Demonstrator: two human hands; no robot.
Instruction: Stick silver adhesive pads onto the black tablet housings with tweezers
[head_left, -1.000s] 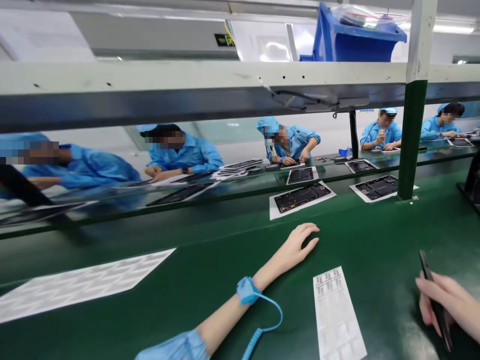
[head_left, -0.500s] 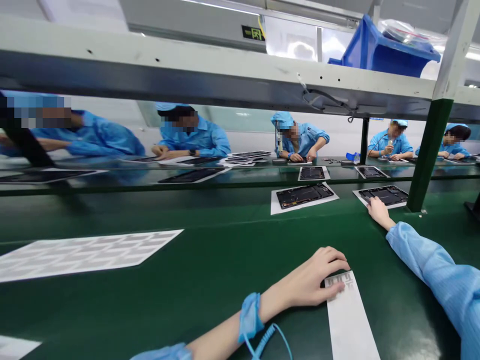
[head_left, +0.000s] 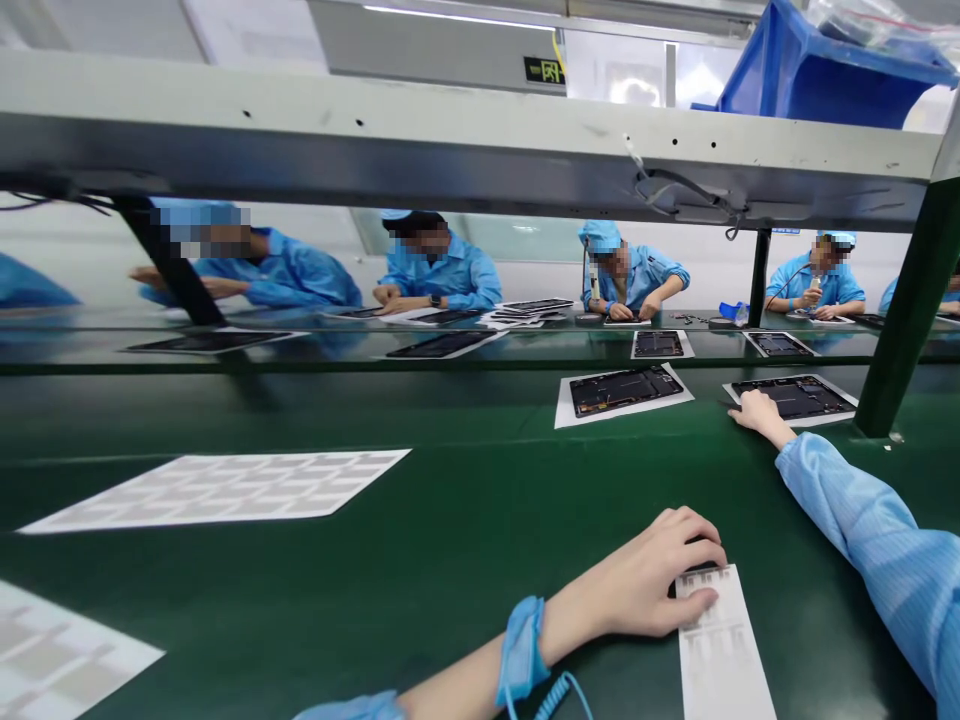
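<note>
My left hand rests at the far end of a narrow white sticker sheet, thumb on its face and fingers curled by its top edge. Small grey shapes show near the thumb. A blue wrist strap with a coiled cord is around that wrist. Farther off, my right hand is at the near left corner of an opened tablet lying on white backing. Its fingers are pinched; a thin dark tip shows there, too small to name. Left of it lies another opened tablet on white backing.
Two larger patterned white sheets lie to the left on the green bench. A green post stands right of my right hand. A shelf spans overhead, carrying a blue bin. Several co-workers in blue sit across the bench.
The view has swung left, so most things sit farther right. My right hand has shifted left along the tablet's near corner. My left hand stays on the sticker sheet.
</note>
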